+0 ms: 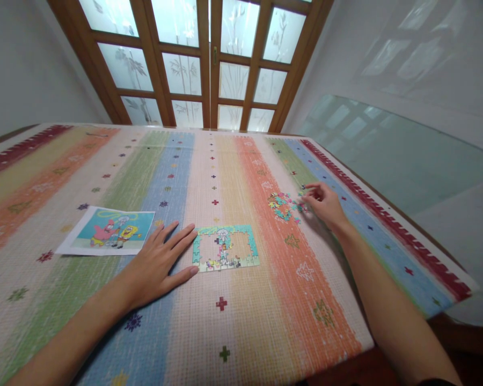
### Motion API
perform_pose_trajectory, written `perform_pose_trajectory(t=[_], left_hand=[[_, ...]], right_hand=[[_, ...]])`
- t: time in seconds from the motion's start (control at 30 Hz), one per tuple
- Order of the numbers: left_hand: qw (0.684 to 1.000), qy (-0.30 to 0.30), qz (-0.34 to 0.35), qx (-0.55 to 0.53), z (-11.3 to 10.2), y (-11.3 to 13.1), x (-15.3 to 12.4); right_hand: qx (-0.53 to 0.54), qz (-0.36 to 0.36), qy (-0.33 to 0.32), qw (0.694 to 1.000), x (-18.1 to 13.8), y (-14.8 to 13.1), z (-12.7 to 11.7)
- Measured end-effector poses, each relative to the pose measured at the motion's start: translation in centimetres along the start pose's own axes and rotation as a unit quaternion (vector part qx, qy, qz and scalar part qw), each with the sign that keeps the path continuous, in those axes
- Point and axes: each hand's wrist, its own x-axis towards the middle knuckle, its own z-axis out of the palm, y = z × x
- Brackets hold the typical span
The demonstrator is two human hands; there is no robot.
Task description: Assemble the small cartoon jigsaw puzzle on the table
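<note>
A partly assembled jigsaw puzzle lies flat on the cloth, its frame joined and a figure standing in the middle between two gaps. My left hand rests flat with fingers spread, thumb and fingertips touching the puzzle's left edge. Over at the right, my right hand is at the side of a heap of loose puzzle pieces. Its thumb and forefinger come together in a pinch at the pieces; what is between them is too small to make out. A printed cartoon picture lies left of my left hand.
A striped tablecloth with small woven motifs covers the table. Wooden doors with frosted panes stand beyond the far edge. A white wall with a pale green panel runs along the right side.
</note>
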Motion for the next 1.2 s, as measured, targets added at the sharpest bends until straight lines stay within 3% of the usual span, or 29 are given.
perform_pose_trajectory(t=[0.2, 0.3, 0.43, 0.8, 1.03, 1.2], left_hand=[[1.0, -0.002, 0.005, 0.009, -0.1, 0.1, 0.0], [1.0, -0.006, 0.0, 0.01, -0.1, 0.1, 0.0], [1.0, -0.016, -0.008, 0.007, -0.2, 0.2, 0.1], [1.0, -0.015, -0.007, 0.009, -0.3, 0.4, 0.2], [1.0, -0.009, -0.006, 0.006, -0.1, 0.3, 0.1], [1.0, -0.01, -0.006, -0.005, -0.2, 0.3, 0.1]], right_hand=[[0.054, -0.033, -0.182, 0.981, -3.2, -5.4, 3.8], [0.128, 0.021, -0.281, 0.951, -5.1, -7.3, 5.8], [0.201, 0.042, -0.346, 0.916, -7.2, -8.9, 7.7], [0.223, 0.033, -0.359, 0.906, -10.2, -12.0, 9.0], [0.142, -0.049, -0.31, 0.939, -11.1, -12.5, 9.3], [0.128, -0.071, -0.319, 0.936, -11.5, -12.6, 9.4]])
